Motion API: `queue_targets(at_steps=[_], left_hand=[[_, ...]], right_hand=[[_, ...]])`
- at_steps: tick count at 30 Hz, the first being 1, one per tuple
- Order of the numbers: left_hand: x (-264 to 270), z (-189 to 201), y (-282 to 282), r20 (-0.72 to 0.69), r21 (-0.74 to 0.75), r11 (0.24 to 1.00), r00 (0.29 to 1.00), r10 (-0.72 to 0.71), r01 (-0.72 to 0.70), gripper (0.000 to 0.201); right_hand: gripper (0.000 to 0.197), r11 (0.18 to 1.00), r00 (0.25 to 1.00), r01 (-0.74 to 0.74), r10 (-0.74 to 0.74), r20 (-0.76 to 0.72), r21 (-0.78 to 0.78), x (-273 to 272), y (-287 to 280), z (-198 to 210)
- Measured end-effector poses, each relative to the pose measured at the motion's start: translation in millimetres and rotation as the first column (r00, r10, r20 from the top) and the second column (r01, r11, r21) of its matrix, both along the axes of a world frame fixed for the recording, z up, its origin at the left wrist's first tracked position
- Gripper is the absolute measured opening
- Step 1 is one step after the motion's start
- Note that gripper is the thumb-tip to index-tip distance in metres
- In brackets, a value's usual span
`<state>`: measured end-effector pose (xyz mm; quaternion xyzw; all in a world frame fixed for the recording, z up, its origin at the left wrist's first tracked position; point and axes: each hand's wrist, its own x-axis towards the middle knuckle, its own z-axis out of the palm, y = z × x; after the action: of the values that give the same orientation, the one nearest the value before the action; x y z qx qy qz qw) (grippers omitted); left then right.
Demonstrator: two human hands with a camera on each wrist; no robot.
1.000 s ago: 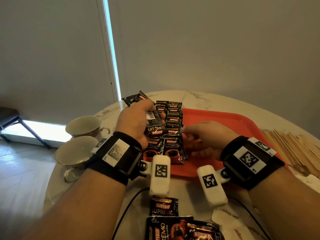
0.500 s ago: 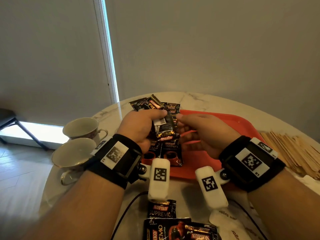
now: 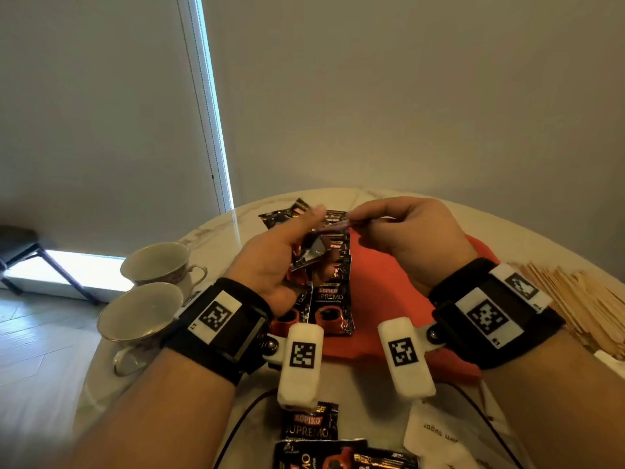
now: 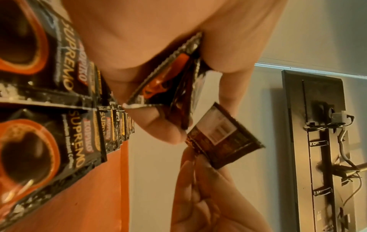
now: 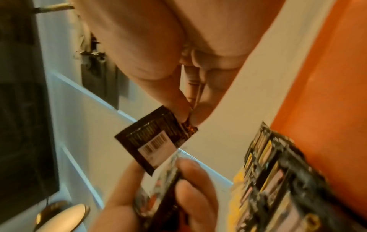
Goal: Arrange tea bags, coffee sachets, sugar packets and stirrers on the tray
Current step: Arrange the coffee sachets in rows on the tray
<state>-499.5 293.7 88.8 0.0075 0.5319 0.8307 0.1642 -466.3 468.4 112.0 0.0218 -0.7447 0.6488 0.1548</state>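
Note:
My left hand (image 3: 270,262) grips a bundle of black-and-orange coffee sachets (image 3: 313,253) above the left side of the red tray (image 3: 389,282). Thumb and fingers of my right hand (image 3: 402,228) pinch a single coffee sachet (image 3: 333,225) by one end, barcode side showing (image 5: 155,141), just beside the bundle (image 4: 168,81). Two overlapping rows of sachets (image 3: 333,299) lie along the tray's left side (image 4: 69,125). Wooden stirrers (image 3: 575,299) lie in a heap on the table at the right. A white sugar packet (image 3: 436,434) lies near me.
Two empty teacups (image 3: 142,316) stand at the table's left edge. More coffee sachets (image 3: 311,424) lie on the marble table in front of the tray, and black cables run beside them. The tray's right half shows bare red.
Both hands have risen from the tray. My right hand left the laid rows, reached the bundle in my left hand and now pinches one sachet from it.

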Motion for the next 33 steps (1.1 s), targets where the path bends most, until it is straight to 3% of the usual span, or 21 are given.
queue_targets(at_steps=[2, 6, 8, 11, 14, 20, 24, 33], left_hand=[[3, -2, 2, -0.02, -0.057, 0.998, 0.999, -0.03, 0.028, 0.01], [2, -3, 1, -0.055, -0.118, 0.991, 0.997, 0.051, -0.057, 0.024], [2, -2, 2, -0.064, -0.132, 0.99, 0.997, 0.041, -0.05, 0.026], [2, -4, 2, -0.094, -0.152, 0.987, 0.995, 0.029, -0.043, 0.016], [-4, -4, -2, -0.133, -0.151, 0.975, 0.981, 0.142, -0.161, 0.011], [-13, 2, -14, -0.021, -0.012, 0.952, 0.952, 0.306, -0.306, 0.008], [-11, 6, -14, -0.019, -0.017, 0.951, 0.951, 0.307, -0.308, 0.008], [-10, 7, -14, -0.019, -0.033, 0.947, 0.947, 0.32, -0.32, 0.009]], right_hand=[[0.044, 0.997, 0.998, 0.047, -0.045, -0.04, 0.06, -2, -2, -1], [0.031, 0.972, 0.995, -0.013, 0.034, 0.089, -0.233, -5, -3, 0], [0.023, 0.969, 0.992, -0.026, 0.056, 0.113, -0.246, -4, 0, -1], [0.02, 0.983, 0.992, 0.025, -0.001, 0.13, -0.183, -5, 5, -6], [0.02, 0.992, 0.978, 0.066, -0.044, 0.204, -0.103, -7, 7, -15], [0.017, 0.981, 0.93, -0.061, -0.011, 0.366, 0.185, -2, -6, -33], [0.014, 0.975, 0.911, -0.085, -0.006, 0.413, 0.203, -1, -12, -39], [0.019, 0.948, 0.929, -0.031, -0.089, 0.358, 0.316, -2, -18, -45]])
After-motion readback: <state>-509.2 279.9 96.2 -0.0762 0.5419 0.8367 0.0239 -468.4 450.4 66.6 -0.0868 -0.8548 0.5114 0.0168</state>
